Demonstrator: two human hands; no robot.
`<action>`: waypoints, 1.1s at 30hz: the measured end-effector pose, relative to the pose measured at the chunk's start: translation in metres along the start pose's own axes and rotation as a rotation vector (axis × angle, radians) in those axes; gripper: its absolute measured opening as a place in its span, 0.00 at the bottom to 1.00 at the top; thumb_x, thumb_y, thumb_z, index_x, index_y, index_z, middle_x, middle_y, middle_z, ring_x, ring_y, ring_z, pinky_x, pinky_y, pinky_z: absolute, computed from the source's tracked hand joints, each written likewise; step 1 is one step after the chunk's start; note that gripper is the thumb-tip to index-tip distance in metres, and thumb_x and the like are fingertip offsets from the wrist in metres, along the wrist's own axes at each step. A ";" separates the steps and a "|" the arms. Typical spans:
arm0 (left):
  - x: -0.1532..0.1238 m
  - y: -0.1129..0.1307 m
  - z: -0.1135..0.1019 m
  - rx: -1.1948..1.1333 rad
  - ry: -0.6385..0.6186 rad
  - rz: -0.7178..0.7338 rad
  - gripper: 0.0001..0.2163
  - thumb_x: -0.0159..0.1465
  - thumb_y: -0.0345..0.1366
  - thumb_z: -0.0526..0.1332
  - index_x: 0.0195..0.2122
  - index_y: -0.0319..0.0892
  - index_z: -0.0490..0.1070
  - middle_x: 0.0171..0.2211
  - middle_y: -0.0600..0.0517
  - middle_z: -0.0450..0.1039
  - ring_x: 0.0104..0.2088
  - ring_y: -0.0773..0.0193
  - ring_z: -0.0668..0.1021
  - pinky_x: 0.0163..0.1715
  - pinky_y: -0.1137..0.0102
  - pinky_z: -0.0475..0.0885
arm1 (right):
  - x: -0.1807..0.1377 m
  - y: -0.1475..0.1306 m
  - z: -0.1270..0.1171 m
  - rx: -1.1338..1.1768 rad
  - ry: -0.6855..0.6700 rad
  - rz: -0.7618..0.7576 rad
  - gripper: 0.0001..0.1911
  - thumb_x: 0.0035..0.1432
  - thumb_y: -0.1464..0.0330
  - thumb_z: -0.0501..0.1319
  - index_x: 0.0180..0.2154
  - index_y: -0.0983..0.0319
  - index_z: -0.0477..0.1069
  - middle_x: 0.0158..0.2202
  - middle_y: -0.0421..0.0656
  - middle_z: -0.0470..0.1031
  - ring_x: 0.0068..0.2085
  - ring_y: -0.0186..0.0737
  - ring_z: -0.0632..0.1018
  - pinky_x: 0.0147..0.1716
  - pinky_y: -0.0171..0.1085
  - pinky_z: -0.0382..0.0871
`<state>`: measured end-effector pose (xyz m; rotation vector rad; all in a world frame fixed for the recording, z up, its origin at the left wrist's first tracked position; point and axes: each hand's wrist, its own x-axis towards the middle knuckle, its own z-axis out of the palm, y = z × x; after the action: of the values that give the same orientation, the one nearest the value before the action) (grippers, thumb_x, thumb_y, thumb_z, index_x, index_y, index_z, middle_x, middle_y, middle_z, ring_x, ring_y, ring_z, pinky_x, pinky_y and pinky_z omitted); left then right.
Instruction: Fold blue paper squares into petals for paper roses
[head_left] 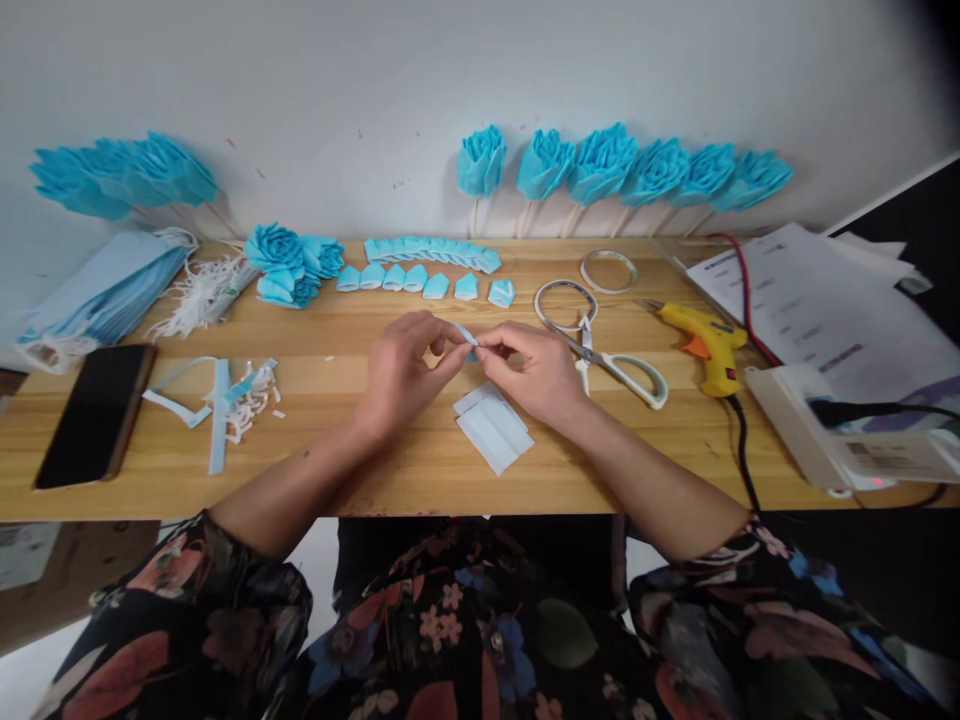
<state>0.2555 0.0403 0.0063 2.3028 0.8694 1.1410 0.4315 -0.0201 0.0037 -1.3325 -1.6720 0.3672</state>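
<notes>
fabric scrap (pixel 466 335), small and pale blue, sits above the middle of the wooden tabletop (pixel 322 460), pinched by thumb and fingertips of both the left hand (pixel 409 365) and the right hand (pixel 531 370). from my end both pinches look closed right down, with hardly a gap. the hold is on so little material that i'd judge a slipping fingertip or uneven pull could skew or tear it. the flat fabric pieces (pixel 495 432) lie just below the right hand, and a dropping wrist could slide them apart. a sideways sweep could nudge the scissors (pixel 628 373). i'd mind the black cord (pixel 742 450) of the yellow glue gun (pixel 711 345) too: it runs down near the right sleeve (pixel 705 590), and a swinging elbow could drag it. whether the nozzle is hot, i cannot tell.

the fingers cover most of the scrap, so i can't read its folds. the scissors overlap a ring (pixel 544 310), and i can't make out where their blades end. the printed papers (pixel 817 290) have lettering too blurred for me, and the power strip (pixel 810 430) runs off the right edge.
</notes>
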 end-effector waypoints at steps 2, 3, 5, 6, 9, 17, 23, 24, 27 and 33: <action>0.000 0.001 0.000 -0.001 -0.003 -0.008 0.02 0.63 0.31 0.65 0.32 0.42 0.75 0.24 0.56 0.66 0.26 0.68 0.68 0.29 0.69 0.63 | 0.000 0.000 0.000 -0.006 0.003 -0.015 0.06 0.60 0.72 0.62 0.33 0.59 0.78 0.28 0.39 0.79 0.29 0.34 0.75 0.31 0.36 0.66; 0.000 0.001 0.000 -0.004 -0.007 -0.013 0.02 0.63 0.31 0.64 0.32 0.42 0.75 0.24 0.56 0.66 0.26 0.68 0.68 0.29 0.69 0.63 | 0.000 0.000 0.000 -0.009 0.005 -0.021 0.06 0.60 0.72 0.62 0.33 0.59 0.78 0.28 0.39 0.78 0.29 0.34 0.75 0.31 0.36 0.66; 0.001 0.002 0.000 -0.013 -0.016 -0.013 0.03 0.63 0.31 0.64 0.32 0.42 0.75 0.23 0.56 0.66 0.26 0.68 0.68 0.29 0.69 0.63 | 0.000 0.000 0.001 -0.013 0.008 -0.031 0.06 0.60 0.72 0.62 0.33 0.59 0.78 0.28 0.38 0.78 0.29 0.34 0.74 0.31 0.35 0.66; 0.001 0.002 -0.001 -0.017 -0.020 -0.009 0.03 0.63 0.30 0.63 0.32 0.42 0.75 0.23 0.56 0.66 0.26 0.68 0.68 0.29 0.69 0.63 | 0.000 0.001 0.001 -0.014 0.006 -0.034 0.06 0.60 0.72 0.62 0.33 0.59 0.78 0.28 0.38 0.78 0.29 0.34 0.74 0.31 0.35 0.66; 0.001 0.002 0.000 -0.034 -0.023 0.000 0.04 0.62 0.30 0.62 0.31 0.42 0.75 0.23 0.56 0.66 0.25 0.68 0.68 0.29 0.69 0.64 | 0.000 0.001 0.000 -0.016 0.004 -0.034 0.06 0.60 0.72 0.62 0.33 0.59 0.78 0.28 0.38 0.78 0.29 0.33 0.74 0.31 0.35 0.66; 0.002 0.007 -0.003 -0.177 -0.033 -0.140 0.05 0.64 0.32 0.60 0.30 0.41 0.74 0.24 0.55 0.68 0.25 0.68 0.67 0.27 0.70 0.62 | 0.002 0.002 0.000 0.135 -0.025 0.174 0.06 0.58 0.68 0.63 0.33 0.60 0.78 0.28 0.39 0.79 0.29 0.34 0.75 0.30 0.35 0.67; 0.008 0.005 -0.009 -0.477 -0.098 -0.428 0.08 0.62 0.40 0.64 0.35 0.41 0.72 0.27 0.54 0.70 0.28 0.68 0.70 0.27 0.72 0.64 | 0.005 0.002 -0.005 0.301 -0.070 0.309 0.08 0.57 0.63 0.63 0.33 0.61 0.77 0.28 0.39 0.77 0.28 0.34 0.72 0.29 0.35 0.65; 0.008 0.005 -0.010 -0.507 -0.135 -0.458 0.09 0.61 0.41 0.64 0.35 0.41 0.72 0.27 0.54 0.70 0.28 0.67 0.70 0.28 0.71 0.64 | 0.005 0.002 -0.005 0.316 -0.077 0.321 0.08 0.57 0.63 0.63 0.33 0.61 0.77 0.28 0.39 0.76 0.28 0.34 0.72 0.29 0.35 0.64; 0.009 0.003 -0.011 -0.551 -0.200 -0.507 0.09 0.60 0.42 0.65 0.32 0.41 0.72 0.26 0.54 0.69 0.27 0.68 0.70 0.28 0.71 0.64 | 0.006 0.000 -0.006 0.333 -0.107 0.343 0.09 0.57 0.62 0.63 0.32 0.61 0.77 0.27 0.39 0.75 0.28 0.33 0.70 0.29 0.35 0.63; 0.007 0.004 -0.006 -0.568 -0.242 -0.499 0.07 0.59 0.39 0.64 0.29 0.41 0.71 0.26 0.54 0.71 0.26 0.68 0.71 0.29 0.70 0.66 | 0.008 -0.005 -0.009 0.382 -0.196 0.331 0.11 0.57 0.60 0.62 0.31 0.61 0.74 0.26 0.37 0.70 0.28 0.33 0.68 0.28 0.34 0.61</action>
<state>0.2549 0.0430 0.0157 1.5978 0.8284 0.7451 0.4357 -0.0177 0.0151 -1.3084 -1.4387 0.9876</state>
